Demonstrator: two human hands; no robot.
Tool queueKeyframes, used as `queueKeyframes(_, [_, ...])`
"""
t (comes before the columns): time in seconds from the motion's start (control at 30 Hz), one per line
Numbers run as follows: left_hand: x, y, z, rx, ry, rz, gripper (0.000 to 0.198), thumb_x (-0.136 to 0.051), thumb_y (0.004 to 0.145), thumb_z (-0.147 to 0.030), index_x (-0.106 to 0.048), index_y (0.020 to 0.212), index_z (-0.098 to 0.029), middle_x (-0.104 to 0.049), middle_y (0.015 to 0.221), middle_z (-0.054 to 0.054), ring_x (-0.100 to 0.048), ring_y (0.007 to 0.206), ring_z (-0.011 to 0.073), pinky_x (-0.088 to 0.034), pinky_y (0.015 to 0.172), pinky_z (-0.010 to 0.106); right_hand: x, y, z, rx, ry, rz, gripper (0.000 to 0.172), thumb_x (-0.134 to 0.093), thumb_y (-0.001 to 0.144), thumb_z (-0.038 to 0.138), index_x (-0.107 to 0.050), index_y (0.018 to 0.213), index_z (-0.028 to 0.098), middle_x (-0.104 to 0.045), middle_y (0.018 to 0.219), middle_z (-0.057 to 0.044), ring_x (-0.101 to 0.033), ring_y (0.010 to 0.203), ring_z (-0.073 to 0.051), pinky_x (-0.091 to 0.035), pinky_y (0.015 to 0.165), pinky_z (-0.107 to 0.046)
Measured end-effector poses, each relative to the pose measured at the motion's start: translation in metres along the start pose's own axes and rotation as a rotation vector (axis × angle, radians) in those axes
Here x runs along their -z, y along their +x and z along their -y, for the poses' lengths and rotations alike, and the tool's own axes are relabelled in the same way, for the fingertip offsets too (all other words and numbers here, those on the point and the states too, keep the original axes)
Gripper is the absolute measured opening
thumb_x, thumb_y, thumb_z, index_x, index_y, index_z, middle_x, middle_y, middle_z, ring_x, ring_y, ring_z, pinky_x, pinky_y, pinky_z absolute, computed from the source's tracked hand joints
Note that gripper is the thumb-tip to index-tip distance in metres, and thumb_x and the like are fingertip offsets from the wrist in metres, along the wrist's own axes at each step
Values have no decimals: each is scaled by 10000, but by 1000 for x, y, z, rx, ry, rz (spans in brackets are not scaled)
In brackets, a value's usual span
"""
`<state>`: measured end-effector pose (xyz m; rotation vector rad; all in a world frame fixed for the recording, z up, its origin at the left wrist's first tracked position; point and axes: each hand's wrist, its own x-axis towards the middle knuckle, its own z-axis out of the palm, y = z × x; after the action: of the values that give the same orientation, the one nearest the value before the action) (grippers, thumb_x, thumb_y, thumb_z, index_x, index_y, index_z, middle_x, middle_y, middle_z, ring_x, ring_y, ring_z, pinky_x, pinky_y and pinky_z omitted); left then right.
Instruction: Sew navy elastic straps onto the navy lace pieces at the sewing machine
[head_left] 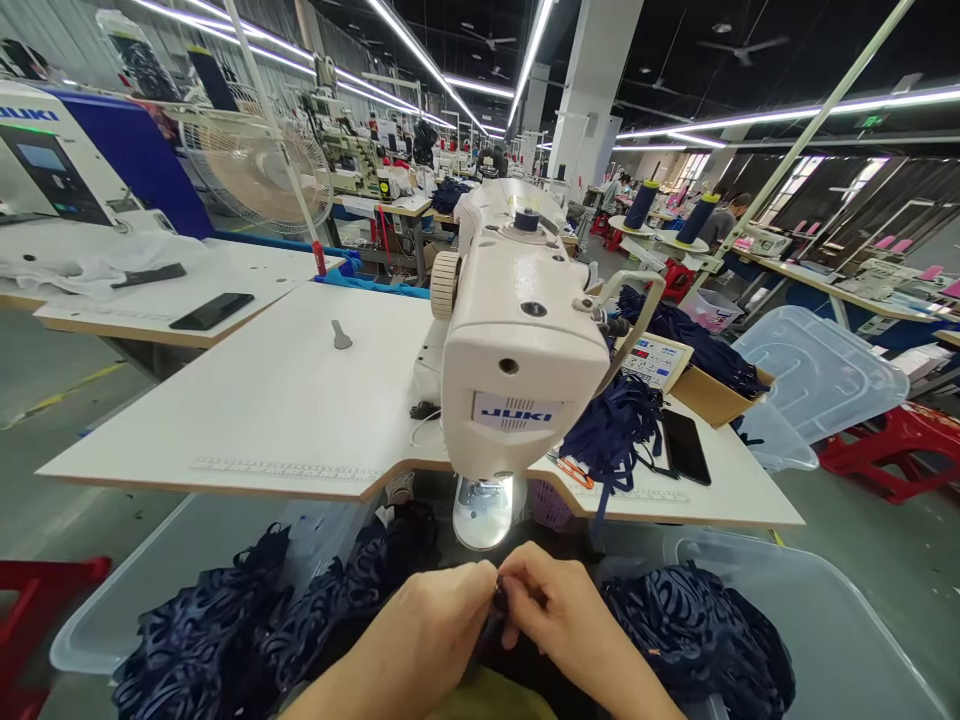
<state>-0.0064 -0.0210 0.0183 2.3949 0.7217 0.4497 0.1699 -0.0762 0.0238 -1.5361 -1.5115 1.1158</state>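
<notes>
My left hand (431,625) and my right hand (562,615) meet just below the head of a white Juki sewing machine (517,330). Both hands pinch a small piece of navy strap (499,598) between their fingertips. The lit needle area (482,510) is right above the hands. A clear bin (142,600) at the lower left holds a pile of navy straps (225,630). Another clear bin (847,610) at the lower right holds more navy straps (697,620).
White sewing table (285,390) with a black phone (685,446), orange snips (574,470), loose navy straps (619,425) and a control panel (654,358). A cardboard box (712,395) and clear lid (817,370) at right. Fan (259,170), second phone (211,311), red stools (892,450).
</notes>
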Motion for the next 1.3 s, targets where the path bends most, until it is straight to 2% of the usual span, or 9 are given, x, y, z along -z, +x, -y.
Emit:
queueKeyframes(0.13, [6,3,-8,72,-150,50,181,-401,882,-114,-488,753,-206,-569,666,-46,-523,565,76,-365,534,170,-6,4,-4,-54,153,-88,66,-460,887,245,-497,844,209,-550,492,86,-567,395,-83,-379,416,-146])
queueKeyframes(0.37, [10,2,-2,-43,-249,-35,212,-416,915,-145,-602,829,-196,-512,1297,81,-608,982,136,-473,859,228,-1,12,-5,-194,439,161,215,-431,916,419,-428,887,205,-555,456,92,-394,270,-51,-218,301,-115])
queueKeyframes(0.47, [5,1,2,-9,-280,-41,199,-429,939,-187,-606,849,-207,-548,1263,68,-570,1108,155,-446,943,244,-3,11,-3,-149,380,63,214,-388,947,401,-453,964,198,-529,511,92,-390,343,-49,-278,357,-132])
queueKeyframes(0.67, [-1,4,0,-3,-237,-146,164,-405,960,-233,-565,929,-219,-592,954,24,-593,877,117,-467,794,200,-10,-2,3,31,-14,-218,291,-305,984,307,-422,1236,223,-591,759,1,-604,660,-137,-476,605,-244])
queueKeyframes(0.83, [4,5,-2,219,-247,-231,229,-434,944,-379,-561,849,-213,-598,857,19,-576,793,147,-475,739,247,-4,-11,2,374,-375,-167,102,-500,890,264,-591,931,241,-630,721,-12,-597,623,-158,-439,580,-257])
queueKeyframes(0.97, [9,5,-4,358,-395,-138,291,-570,849,-471,-578,974,-209,-619,860,11,-588,781,153,-498,700,243,7,-7,-8,340,-252,-273,113,-540,885,253,-569,994,245,-647,863,-23,-615,687,-138,-461,566,-220])
queueKeyframes(1.1, [14,8,-7,316,-640,35,293,-547,863,-446,-634,990,-197,-636,910,26,-601,766,146,-507,652,217,15,3,-14,371,-195,-351,86,-565,881,225,-551,963,252,-599,883,-12,-587,791,-144,-480,679,-235])
queueKeyframes(1.2, [16,10,-9,406,-744,17,321,-584,835,-465,-658,908,-161,-610,781,6,-551,585,107,-479,543,202,15,4,-14,450,-229,-508,56,-585,878,228,-581,931,245,-586,947,-32,-549,952,-189,-433,861,-322])
queueKeyframes(1.3, [15,12,-9,448,-758,-30,327,-599,828,-459,-673,916,-153,-611,756,3,-537,558,99,-467,538,199,7,-2,-17,420,-121,-533,167,-458,948,229,-615,890,242,-608,894,-29,-564,892,-179,-427,824,-312])
